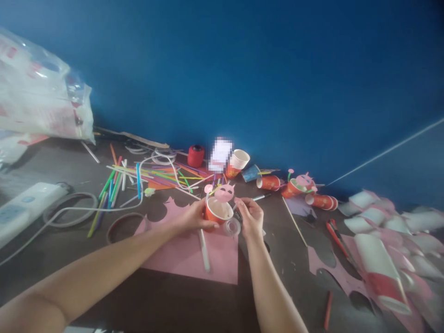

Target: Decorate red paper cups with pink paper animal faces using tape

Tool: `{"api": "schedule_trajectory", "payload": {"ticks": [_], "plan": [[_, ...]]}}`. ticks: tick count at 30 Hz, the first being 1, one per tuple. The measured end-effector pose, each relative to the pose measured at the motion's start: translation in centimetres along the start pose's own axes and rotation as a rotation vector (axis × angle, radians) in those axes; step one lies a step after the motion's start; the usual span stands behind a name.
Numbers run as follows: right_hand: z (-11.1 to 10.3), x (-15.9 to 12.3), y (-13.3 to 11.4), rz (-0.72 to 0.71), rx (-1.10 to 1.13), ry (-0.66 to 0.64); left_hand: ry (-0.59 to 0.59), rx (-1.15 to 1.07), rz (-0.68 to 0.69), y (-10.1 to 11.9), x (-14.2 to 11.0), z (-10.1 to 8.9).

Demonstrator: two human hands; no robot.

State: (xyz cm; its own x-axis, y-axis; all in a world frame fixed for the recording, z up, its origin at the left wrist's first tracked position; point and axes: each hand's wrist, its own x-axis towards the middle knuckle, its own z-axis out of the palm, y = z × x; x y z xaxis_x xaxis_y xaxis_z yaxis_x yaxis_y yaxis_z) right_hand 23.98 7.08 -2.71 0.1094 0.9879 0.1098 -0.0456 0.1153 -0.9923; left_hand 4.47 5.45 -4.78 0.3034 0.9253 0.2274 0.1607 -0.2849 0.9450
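My left hand point(196, 216) is wrapped round a red paper cup point(214, 217) with a white inside, held upright above a pink paper sheet point(222, 259). A pink paper cutout face point(225, 193) with dark eye shapes stands at the cup's far rim. Left of it, a small pink disc point(208, 188) tops a pale stalk. At the rim's right side my right hand point(251, 216) is closed in a pinch; what lies between its fingertips is too small to make out. Just below the cup is a roll of clear tape point(231, 227). A white stick point(204, 252) lies on the sheet.
Coloured sticks point(156, 175) and a white cable point(86, 209) spread over the left. At the back are stacked cups point(239, 159) and a blurred bright screen point(221, 155). A decorated cup point(294, 188), a red cutter point(338, 238) and paper rolls point(381, 268) lie right.
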Motion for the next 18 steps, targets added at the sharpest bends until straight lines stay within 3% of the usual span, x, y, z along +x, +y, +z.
{"api": "schedule_trajectory", "payload": {"ticks": [5, 18], "plan": [[0.33, -0.18, -0.27, -0.038, -0.029, 0.035, 0.011, 0.073, 0.027, 0.33, -0.27, -0.15], [0.02, 0.05, 0.29, 0.024, 0.068, -0.018, 0.018, 0.184, 0.088, 0.03, 0.0, -0.06]]}}
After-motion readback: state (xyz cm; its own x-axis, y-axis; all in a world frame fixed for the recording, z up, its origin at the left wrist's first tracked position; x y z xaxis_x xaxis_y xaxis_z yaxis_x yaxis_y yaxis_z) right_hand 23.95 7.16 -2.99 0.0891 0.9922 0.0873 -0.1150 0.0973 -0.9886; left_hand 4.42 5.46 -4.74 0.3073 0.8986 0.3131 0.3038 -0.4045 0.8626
